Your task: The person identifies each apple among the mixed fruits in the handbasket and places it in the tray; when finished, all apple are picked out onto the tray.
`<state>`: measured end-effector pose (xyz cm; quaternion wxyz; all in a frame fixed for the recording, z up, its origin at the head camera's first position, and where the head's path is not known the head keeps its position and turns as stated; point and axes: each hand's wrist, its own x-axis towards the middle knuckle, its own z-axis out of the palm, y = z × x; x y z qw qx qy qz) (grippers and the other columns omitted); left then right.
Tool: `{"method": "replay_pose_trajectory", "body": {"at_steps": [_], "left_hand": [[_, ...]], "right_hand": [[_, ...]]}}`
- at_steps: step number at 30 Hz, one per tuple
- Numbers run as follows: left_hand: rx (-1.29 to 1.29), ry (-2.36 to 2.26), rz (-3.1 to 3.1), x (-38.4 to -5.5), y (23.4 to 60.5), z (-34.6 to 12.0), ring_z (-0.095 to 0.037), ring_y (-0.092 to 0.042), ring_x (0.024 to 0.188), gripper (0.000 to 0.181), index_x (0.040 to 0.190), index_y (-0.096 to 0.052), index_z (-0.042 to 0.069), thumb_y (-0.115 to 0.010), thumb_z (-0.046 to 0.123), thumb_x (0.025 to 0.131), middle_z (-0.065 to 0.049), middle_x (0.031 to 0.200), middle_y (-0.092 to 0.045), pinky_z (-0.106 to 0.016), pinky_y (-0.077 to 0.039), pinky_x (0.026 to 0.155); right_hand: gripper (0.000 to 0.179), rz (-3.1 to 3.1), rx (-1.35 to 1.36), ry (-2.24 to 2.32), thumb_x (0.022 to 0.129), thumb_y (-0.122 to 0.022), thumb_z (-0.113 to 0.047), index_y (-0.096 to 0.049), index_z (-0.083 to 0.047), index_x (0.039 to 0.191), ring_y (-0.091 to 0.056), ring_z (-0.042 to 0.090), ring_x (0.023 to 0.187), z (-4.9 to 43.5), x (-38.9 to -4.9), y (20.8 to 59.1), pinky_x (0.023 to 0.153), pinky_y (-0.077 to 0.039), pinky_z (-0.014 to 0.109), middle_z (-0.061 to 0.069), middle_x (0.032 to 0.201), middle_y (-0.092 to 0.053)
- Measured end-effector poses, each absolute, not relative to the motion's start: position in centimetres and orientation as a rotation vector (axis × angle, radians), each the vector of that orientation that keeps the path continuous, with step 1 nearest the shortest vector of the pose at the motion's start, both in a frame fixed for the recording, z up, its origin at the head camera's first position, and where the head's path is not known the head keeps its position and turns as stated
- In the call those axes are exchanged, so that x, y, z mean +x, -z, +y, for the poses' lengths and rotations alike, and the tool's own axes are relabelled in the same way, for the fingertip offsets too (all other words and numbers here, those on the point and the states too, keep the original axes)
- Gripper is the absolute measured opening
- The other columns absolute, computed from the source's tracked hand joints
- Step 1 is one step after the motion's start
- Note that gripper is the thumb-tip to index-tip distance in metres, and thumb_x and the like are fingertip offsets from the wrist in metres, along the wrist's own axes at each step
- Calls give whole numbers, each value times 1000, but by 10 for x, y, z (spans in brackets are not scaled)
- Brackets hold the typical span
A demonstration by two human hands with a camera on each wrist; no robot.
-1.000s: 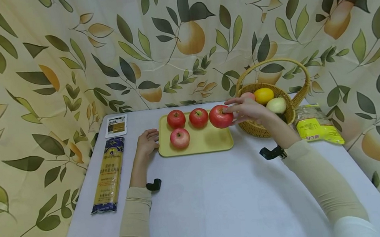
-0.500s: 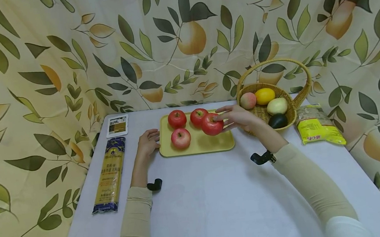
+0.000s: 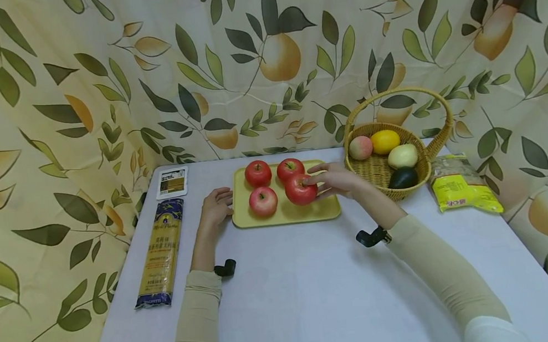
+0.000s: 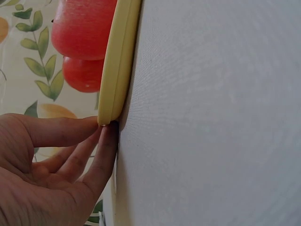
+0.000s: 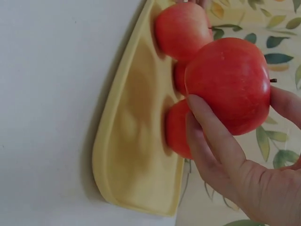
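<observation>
My right hand (image 3: 337,180) holds a red apple (image 3: 301,189) between thumb and fingers. In the right wrist view that apple (image 5: 228,84) hangs above the yellow tray (image 5: 134,155), apart from it. Three more apples sit on the tray (image 3: 286,218): two red ones, left (image 3: 257,173) and right (image 3: 290,170), at the back, and a pinkish one (image 3: 263,201) at the front left. My left hand (image 3: 216,207) is at the tray's left edge. Thumb and fingers pinch the tray's rim (image 4: 113,89) in the left wrist view.
A wicker basket (image 3: 391,192) at the back right holds a peach (image 3: 361,148), a lemon (image 3: 385,141), a pale green fruit (image 3: 402,156) and a dark avocado-like one (image 3: 402,178). Beside it lies a yellow bag (image 3: 463,187). Spaghetti (image 3: 161,252) and a white packet (image 3: 172,182) lie left.
My right hand has carried the red apple leftward and a little nearer, from the tray's right edge to over its middle. The left hand has stayed at the tray's edge.
</observation>
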<state>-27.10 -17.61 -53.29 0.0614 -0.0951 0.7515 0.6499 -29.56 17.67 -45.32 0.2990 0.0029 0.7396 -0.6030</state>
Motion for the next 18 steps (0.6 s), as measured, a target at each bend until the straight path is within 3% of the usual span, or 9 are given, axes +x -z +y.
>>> {"method": "replay_pose_trajectory", "body": {"at_steps": [7, 18], "left_hand": [[-301, -1973, 2258, -271, 533, -176, -33, -58, 134, 73, 147, -51, -3, -53, -29, 79, -19, 146, -58, -18, -53, 76], [-297, -1981, 2256, -271, 535, -176, -34, -58, 133, 72, 147, -51, -3, -53, -29, 80, -20, 146, -58, -17, -53, 73]], "right_hand": [[73, 1951, 50, 1606, 96, -73, -19, -35, 0, 156, -65, 38, 111, 172, -295, 463, 95, -58, 49, 26, 144, -49], [78, 1929, 77, 1611, 95, -75, -20, -32, 1, 157, -70, 33, 103, 166, -294, 477, 99, -54, 53, 26, 144, -49]]}}
